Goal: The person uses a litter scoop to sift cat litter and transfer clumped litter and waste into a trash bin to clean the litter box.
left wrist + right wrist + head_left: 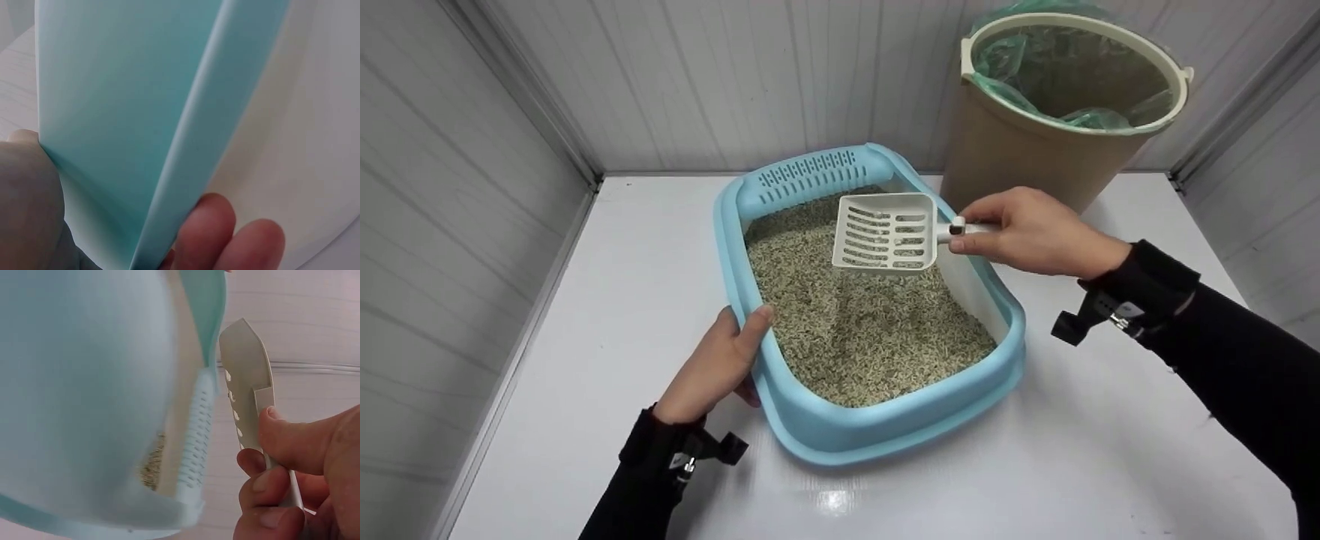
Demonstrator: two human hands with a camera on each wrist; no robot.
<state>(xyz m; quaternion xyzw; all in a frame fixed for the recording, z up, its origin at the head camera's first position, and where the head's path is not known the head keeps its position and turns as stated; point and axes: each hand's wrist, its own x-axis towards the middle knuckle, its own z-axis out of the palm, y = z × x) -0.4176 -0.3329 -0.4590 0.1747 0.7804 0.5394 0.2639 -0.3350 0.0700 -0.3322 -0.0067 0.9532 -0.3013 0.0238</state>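
Observation:
A blue litter box [877, 431] stands at an angle on the white table, its floor spread with grainy tan-grey litter [877, 345]. My left hand [716, 364] grips the box's left side, thumb over the rim and fingers beneath. In the left wrist view, fingertips [205, 230] curl against the underside of the blue edge. My right hand [1039, 232] holds a pale slotted litter scoop [892, 234] by its handle, above the back right part of the litter. Litter shows through the slots. The right wrist view has the scoop [250, 360] side-on, thumb pressed along its handle.
A beige trash bin [1020, 157] lined with a green plastic bag [1099, 118] stands behind the box at the back right. White panelled walls [720, 82] rise on the left, back and right of the table [607, 300].

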